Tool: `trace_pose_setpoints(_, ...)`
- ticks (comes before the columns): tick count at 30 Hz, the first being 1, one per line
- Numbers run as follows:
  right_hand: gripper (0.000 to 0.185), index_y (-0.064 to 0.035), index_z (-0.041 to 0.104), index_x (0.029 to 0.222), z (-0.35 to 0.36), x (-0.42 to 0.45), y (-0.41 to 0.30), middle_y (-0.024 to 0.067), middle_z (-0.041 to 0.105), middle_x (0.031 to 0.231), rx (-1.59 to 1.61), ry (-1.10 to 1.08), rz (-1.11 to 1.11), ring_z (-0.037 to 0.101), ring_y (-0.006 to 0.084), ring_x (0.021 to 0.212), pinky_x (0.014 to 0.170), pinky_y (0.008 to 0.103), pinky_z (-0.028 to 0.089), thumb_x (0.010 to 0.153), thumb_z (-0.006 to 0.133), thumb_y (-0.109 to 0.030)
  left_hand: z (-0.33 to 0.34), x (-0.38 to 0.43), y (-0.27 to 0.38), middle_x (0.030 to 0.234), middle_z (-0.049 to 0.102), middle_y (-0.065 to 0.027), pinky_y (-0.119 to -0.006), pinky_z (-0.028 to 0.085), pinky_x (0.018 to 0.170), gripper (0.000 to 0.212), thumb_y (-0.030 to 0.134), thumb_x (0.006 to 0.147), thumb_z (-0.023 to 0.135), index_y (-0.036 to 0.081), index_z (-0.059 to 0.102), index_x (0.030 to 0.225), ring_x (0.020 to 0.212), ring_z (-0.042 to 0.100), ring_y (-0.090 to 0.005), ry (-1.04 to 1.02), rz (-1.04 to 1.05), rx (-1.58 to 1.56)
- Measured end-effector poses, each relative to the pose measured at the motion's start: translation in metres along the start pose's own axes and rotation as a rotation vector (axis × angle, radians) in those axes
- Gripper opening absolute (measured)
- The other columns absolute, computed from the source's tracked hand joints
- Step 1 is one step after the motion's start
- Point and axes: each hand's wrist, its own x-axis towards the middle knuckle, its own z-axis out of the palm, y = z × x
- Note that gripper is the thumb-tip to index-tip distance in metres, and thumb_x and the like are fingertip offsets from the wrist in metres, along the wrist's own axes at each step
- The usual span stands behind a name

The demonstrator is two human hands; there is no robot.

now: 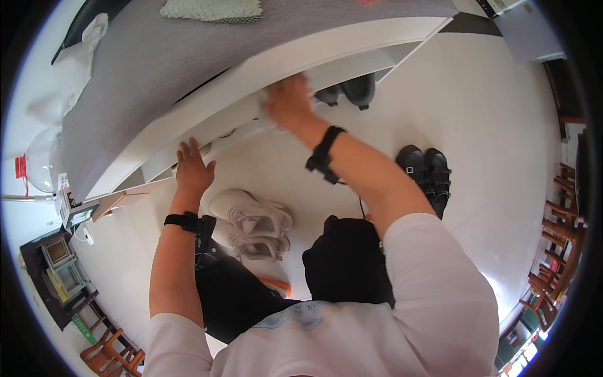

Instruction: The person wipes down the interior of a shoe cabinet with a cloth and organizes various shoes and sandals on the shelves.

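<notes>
A white shoe cabinet [301, 52] with open compartments stands before me. My right hand [289, 101] reaches to its front, blurred, with the fingertips partly inside and whatever they may hold hidden. Just right of it, a pair of black shoes [358, 92] pokes out of a compartment. My left hand [193, 170] is at the lower left of the cabinet front, fingers spread, holding nothing. A pale shoe or similar rounded thing is partly hidden behind it. On the floor below lies a pair of off-white sneakers [252, 219].
Black buckled shoes [426, 172] sit on the tiled floor [476, 118] beside my right forearm. The cabinet's grey top [188, 61] carries a pale green textured cloth [212, 9]. A clear plastic bottle [44, 160] with a red cap is at far left. Wooden chairs [558, 240] line the right.
</notes>
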Motion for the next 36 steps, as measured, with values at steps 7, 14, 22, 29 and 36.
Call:
trace_pose_setpoints(7, 0.050, -0.0109, 0.048, 0.125, 0.007, -0.012, 0.035, 0.0199, 0.046, 0.127, 0.195, 0.158, -0.352, 0.040, 0.0335, 0.121, 0.102, 0.0457, 0.031, 0.081, 0.056, -0.034, -0.006, -0.004, -0.010, 0.137, 0.026, -0.0348, -0.045, 0.033, 0.103, 0.090, 0.028, 0.074, 0.070, -0.001, 0.018, 0.141, 0.126, 0.030, -0.0494, -0.023, 0.052, -0.102)
trace_pose_setpoints(14, 0.053, -0.0091, 0.042, 0.133, -0.015, 0.036, 0.180, 0.0111, 0.042, 0.136, -0.295, 0.009, 0.311, 0.036, 0.0280, 0.127, 0.105, 0.0384, 0.027, 0.089, 0.045, -0.038, -0.014, -0.004, -0.005, 0.136, 0.028, -0.0349, -0.047, 0.034, 0.102, 0.087, 0.029, 0.074, 0.069, 0.001, 0.020, 0.141, 0.125, 0.032, -0.0501, -0.045, 0.048, -0.096)
trace_pose_setpoints(22, 0.050, -0.0110, 0.042, 0.133, -0.003, 0.088, 0.155, 0.0114, 0.043, 0.135, -0.246, 0.172, 0.471, 0.035, 0.0291, 0.127, 0.106, 0.0403, 0.026, 0.088, 0.046, -0.030, -0.009, 0.000, -0.017, 0.134, 0.034, -0.0344, -0.048, 0.036, 0.099, 0.075, 0.033, 0.078, 0.063, 0.001, 0.029, 0.137, 0.122, 0.037, -0.0492, 0.009, 0.091, -0.152)
trace_pose_setpoints(29, 0.049, -0.0117, 0.042, 0.133, 0.015, 0.095, 0.008, 0.0120, 0.043, 0.135, -0.135, 0.008, 0.204, 0.035, 0.0307, 0.127, 0.106, 0.0423, 0.026, 0.086, 0.048, -0.026, -0.012, 0.000, -0.026, 0.133, 0.038, -0.0309, -0.046, 0.041, 0.095, 0.070, 0.027, 0.077, 0.064, 0.005, 0.034, 0.136, 0.119, 0.041, -0.0470, 0.025, 0.118, -0.174)
trace_pose_setpoints(36, 0.050, -0.0123, 0.042, 0.133, 0.015, 0.056, -0.126, 0.0127, 0.043, 0.134, 0.316, -0.392, -0.129, 0.034, 0.0322, 0.128, 0.106, 0.0443, 0.025, 0.085, 0.049, -0.022, -0.010, -0.007, -0.031, 0.136, 0.038, -0.0249, -0.044, 0.040, 0.098, 0.067, 0.019, 0.076, 0.065, 0.010, 0.036, 0.136, 0.122, 0.041, -0.0423, 0.109, 0.137, -0.248)
